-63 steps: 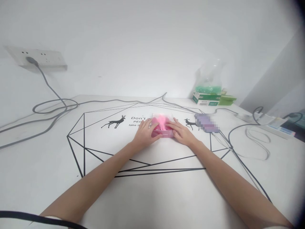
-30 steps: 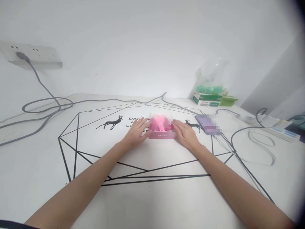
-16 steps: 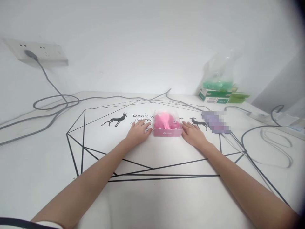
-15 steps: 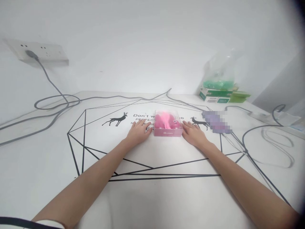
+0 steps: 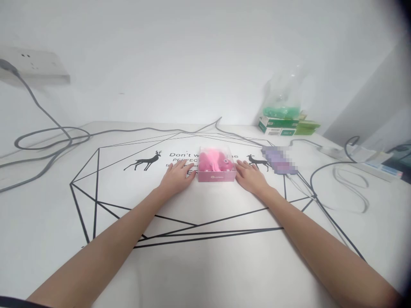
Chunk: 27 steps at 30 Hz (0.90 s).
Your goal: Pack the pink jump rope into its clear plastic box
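Note:
A small clear box with a pink base (image 5: pixel 215 166), holding pink items, stands on the white table (image 5: pixel 205 265) at the middle. My left hand (image 5: pixel 176 176) lies flat on the table just left of the box, fingers stretched out, holding nothing. My right hand (image 5: pixel 249 177) lies flat just right of the box, fingers also spread and empty. Both hands sit beside the box, close to its sides, and neither grips it.
A purple phone (image 5: pixel 278 159) lies right of the box. Green boxes under a clear bag (image 5: pixel 284 122) stand at the back right. Grey cables (image 5: pixel 51 141) loop at the left from a wall socket (image 5: pixel 32 66). A power strip (image 5: pixel 362 160) and cords lie at the right.
Both hands have come off the pink box and now lie flat on the table at either side of it. The box stands upright between them.

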Available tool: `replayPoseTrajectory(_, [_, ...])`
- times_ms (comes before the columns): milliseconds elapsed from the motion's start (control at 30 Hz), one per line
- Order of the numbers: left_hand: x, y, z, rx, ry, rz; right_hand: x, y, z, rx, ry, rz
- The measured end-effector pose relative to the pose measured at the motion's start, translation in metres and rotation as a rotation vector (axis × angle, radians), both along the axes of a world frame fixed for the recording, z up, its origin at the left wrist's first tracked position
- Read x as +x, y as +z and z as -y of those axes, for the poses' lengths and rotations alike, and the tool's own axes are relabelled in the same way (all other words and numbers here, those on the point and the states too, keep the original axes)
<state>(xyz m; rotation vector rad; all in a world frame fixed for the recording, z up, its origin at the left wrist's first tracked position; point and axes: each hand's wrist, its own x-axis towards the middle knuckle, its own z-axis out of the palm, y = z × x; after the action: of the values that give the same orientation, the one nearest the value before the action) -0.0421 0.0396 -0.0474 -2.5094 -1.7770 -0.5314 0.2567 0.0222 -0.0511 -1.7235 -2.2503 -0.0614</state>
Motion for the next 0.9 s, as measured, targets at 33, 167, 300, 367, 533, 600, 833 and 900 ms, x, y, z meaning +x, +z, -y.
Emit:
replayPoseTrajectory(33, [0.000,0.000,0.000,0.002,-0.002,0.001,0.000,0.000,0.000,0.007,-0.001,0.003])
replayPoseTrajectory(167, [0.001,0.002,0.002,-0.008,0.002,-0.007,-0.001,0.002,0.002,0.013,-0.003,0.003])
replayPoseTrajectory(300, [0.000,0.002,0.002,-0.014,-0.002,-0.010,-0.002,0.004,0.003,-0.005,-0.012,0.008])
replayPoseTrajectory(367, [0.000,0.002,0.002,-0.014,-0.004,-0.014,-0.002,0.005,0.003,-0.008,-0.015,0.015])
replayPoseTrajectory(533, [0.001,0.004,0.003,-0.027,0.002,-0.022,-0.003,0.005,0.004,0.001,-0.024,0.011])
replayPoseTrajectory(600, [0.002,0.005,0.004,-0.008,-0.001,0.007,-0.003,0.006,0.004,0.022,-0.039,-0.005])
replayPoseTrajectory(833, [0.014,0.022,0.014,0.320,-0.124,0.244,-0.004,0.011,0.005,0.347,-0.016,-0.206])
replayPoseTrajectory(900, [0.019,0.027,0.017,0.363,-0.241,0.200,-0.005,0.011,0.006,0.414,0.067,-0.251])
